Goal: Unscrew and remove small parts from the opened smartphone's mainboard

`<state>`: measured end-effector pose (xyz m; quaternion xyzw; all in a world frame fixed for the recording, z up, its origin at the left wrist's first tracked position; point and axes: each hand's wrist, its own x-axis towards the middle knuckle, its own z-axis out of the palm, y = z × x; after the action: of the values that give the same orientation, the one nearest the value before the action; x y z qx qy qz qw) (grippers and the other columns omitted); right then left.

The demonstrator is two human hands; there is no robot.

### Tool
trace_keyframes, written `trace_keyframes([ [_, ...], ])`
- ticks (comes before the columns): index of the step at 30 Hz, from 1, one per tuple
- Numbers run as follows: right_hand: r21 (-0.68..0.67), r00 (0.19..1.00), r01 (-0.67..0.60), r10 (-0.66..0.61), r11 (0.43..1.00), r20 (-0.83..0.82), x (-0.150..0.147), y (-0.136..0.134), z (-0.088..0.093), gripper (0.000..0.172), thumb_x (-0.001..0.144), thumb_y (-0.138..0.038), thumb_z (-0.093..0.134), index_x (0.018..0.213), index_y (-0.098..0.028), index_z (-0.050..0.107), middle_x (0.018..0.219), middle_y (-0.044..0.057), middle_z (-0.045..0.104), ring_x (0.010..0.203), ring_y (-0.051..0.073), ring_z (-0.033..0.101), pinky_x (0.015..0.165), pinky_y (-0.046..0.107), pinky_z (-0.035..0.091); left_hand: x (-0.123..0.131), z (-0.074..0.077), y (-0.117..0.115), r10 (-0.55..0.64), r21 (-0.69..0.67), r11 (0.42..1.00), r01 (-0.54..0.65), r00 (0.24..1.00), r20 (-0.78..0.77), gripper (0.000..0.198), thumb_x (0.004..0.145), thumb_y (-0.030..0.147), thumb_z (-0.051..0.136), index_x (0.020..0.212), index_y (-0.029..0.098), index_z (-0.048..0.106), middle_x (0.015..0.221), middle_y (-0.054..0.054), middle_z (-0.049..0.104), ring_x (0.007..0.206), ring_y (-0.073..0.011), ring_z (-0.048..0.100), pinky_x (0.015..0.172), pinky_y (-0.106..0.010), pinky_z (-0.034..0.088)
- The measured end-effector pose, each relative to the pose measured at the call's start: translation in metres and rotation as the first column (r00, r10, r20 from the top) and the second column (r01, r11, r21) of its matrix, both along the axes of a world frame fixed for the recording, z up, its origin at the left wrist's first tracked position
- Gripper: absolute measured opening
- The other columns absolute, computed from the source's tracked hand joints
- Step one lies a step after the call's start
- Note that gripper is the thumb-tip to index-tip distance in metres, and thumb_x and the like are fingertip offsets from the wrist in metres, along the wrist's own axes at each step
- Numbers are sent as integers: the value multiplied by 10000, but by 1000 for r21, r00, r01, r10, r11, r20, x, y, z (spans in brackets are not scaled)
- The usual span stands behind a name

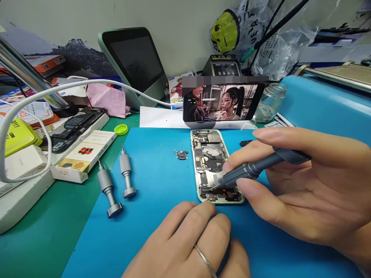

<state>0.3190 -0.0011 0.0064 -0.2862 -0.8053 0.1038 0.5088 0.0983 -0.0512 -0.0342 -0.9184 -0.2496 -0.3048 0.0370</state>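
Observation:
An opened phone (213,154) lies on the blue mat (156,170), its inner parts showing. My right hand (301,193) holds a dark pen-like tool (249,168) between thumb and fingers, its tip over the lower part of the phone. My left hand (194,243), with a ring on one finger, rests just below the phone's bottom edge, fingers curled; what its fingertips hold, if anything, is hidden. A small metal part (181,155) sits left of the phone. Two grey screwdrivers (107,187) (126,172) are farther left on the mat.
Behind the phone, a second phone (223,102) stands playing a video, a glass jar (271,102) beside it. A white cable (116,83) arches across the left. Boxes (87,152) and a green cap (121,129) lie left; a smart display (133,58) stands behind.

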Motion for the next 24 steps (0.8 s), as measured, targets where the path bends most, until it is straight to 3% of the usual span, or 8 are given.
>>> trace_keyframes([
  [3, 35, 1000, 14, -13, 999, -27, 1, -1, -7, 770, 834, -2, 757, 1521, -322, 618, 1333, 56, 724, 856, 189, 793, 636, 300, 708, -7, 18, 10, -72, -76, 995, 67, 995, -73, 349, 1175, 248, 342, 1078, 219, 676, 959, -18, 708, 838, -219, 628, 716, -389, 527],
  [5, 39, 998, 12, -10, 999, -54, 3, -1, -11, 804, 830, 11, 749, 1546, -315, 582, 1359, 58, 699, 865, 184, 793, 680, 306, 711, -9, 28, 16, -29, -127, 992, 23, 999, -46, 333, 1147, 311, 386, 1022, 199, 674, 889, -40, 658, 750, -239, 567, 631, -417, 471],
  [8, 22, 996, 9, -7, 1000, -91, 3, 0, -12, 785, 846, 10, 728, 1539, -322, 568, 1366, 60, 672, 886, 170, 788, 734, 297, 712, -8, 36, 25, 41, -246, 968, -54, 998, -58, 179, 1056, 262, 532, 1046, 158, 678, 936, -76, 639, 825, -278, 566, 683, -450, 464],
  [11, 15, 995, -9, 10, 1000, -98, 4, 0, -7, 721, 885, -1, 689, 1518, -322, 564, 1302, 58, 664, 886, 142, 779, 750, 266, 708, -4, 38, 30, 58, -332, 940, -79, 996, -72, 170, 1066, 273, 545, 1110, 156, 661, 991, -80, 639, 882, -288, 561, 754, -471, 462],
  [18, 83, 979, 38, -20, 996, -201, 9, -4, 5, 694, 882, 0, 681, 1492, -317, 592, 1048, 25, 732, 819, 186, 785, 749, 344, 712, 3, 37, 32, 78, -451, 891, -52, 996, 38, 200, 1093, 293, 558, 1247, 188, 629, 1123, -65, 672, 1006, -274, 591, 862, -452, 458],
  [24, 5, 936, 86, -79, 996, -342, 10, -2, 9, 602, 924, -28, 679, 1434, -347, 645, 902, 5, 750, 767, 210, 763, 683, 383, 700, 11, 41, 42, 130, -570, 821, -13, 978, 165, 175, 1072, 295, 622, 1234, 238, 652, 1131, -12, 687, 1020, -221, 614, 864, -389, 447],
])
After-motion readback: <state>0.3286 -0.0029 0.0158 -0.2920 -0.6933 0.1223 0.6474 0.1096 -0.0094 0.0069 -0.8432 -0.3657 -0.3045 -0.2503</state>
